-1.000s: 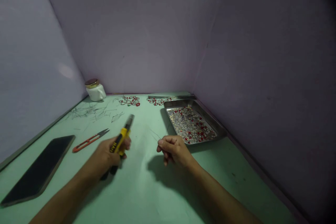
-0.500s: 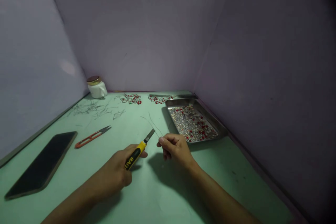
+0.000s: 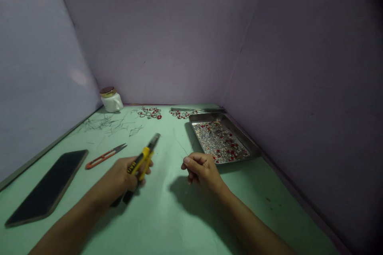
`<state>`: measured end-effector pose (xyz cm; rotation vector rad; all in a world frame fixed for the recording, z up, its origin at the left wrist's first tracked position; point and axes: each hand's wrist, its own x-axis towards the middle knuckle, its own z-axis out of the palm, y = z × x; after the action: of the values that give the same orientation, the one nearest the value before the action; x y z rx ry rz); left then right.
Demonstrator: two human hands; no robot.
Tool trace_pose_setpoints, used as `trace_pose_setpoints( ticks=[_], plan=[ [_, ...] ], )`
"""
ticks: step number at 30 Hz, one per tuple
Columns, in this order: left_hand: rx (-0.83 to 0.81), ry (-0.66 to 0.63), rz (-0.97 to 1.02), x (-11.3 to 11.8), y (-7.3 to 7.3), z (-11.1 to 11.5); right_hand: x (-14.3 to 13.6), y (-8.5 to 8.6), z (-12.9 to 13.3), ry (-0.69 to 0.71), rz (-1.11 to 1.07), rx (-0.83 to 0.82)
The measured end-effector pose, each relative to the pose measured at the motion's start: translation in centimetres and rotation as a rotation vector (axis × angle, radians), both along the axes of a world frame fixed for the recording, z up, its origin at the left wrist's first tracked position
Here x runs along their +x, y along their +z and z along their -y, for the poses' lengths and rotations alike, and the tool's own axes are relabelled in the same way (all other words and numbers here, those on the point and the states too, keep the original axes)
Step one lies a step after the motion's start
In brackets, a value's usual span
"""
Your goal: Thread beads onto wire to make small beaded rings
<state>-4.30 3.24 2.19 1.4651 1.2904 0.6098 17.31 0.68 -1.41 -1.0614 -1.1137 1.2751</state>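
My left hand (image 3: 127, 173) is closed around yellow and black pliers (image 3: 145, 155). The jaws point up and away from me, and both handles show below the fist. My right hand (image 3: 201, 169) pinches a thin wire (image 3: 181, 144) between thumb and fingertips. The wire's free part rises toward the upper left, faint against the green tabletop (image 3: 167, 215). A clear gap lies between the plier jaws and the wire. Beyond my right hand is a metal tray (image 3: 254, 148) holding small pearly and red beads (image 3: 217, 139).
Orange thread snips (image 3: 104, 157) and a dark phone (image 3: 49, 187) lie on the left. Loose wire pieces (image 3: 104, 123) are scattered behind them. Two groups of red-beaded wire pieces (image 3: 151, 112) and a lidded white jar (image 3: 111, 101) stand along the back. Walls enclose the table.
My left hand has drawn back to the left with the pliers, away from the wire, turning them so both handles show. My right hand has barely moved and still pinches the wire.
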Motion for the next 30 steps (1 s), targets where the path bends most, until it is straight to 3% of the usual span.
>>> trace_pose_setpoints(
  ticks=[3,5,9,15,18,21,30],
  plan=[
    [0.049,0.340,0.052,-2.0,0.2,-1.7,0.0,-0.1,0.0,0.014,-0.018,-0.005],
    [0.047,0.371,0.076,-3.2,0.4,-2.5,-0.1,-0.2,0.0,0.011,-0.049,-0.018],
    [0.063,0.171,0.047,-3.6,0.9,-2.2,-0.2,-0.4,-0.1,0.008,-0.140,-0.046],
    [0.185,-0.411,-0.108,-0.7,1.2,0.7,-0.2,-0.2,0.3,0.196,-0.264,-0.091],
    [0.241,-0.599,-0.107,0.3,1.4,1.7,-0.2,-0.3,0.5,0.280,-0.272,-0.098],
    [0.274,-0.645,-0.115,0.8,1.4,2.2,-0.4,-0.3,0.5,0.323,-0.293,-0.116],
    [0.265,-0.580,-0.129,0.7,0.6,1.6,-0.5,-0.1,0.5,0.325,-0.322,-0.155]
  ],
)
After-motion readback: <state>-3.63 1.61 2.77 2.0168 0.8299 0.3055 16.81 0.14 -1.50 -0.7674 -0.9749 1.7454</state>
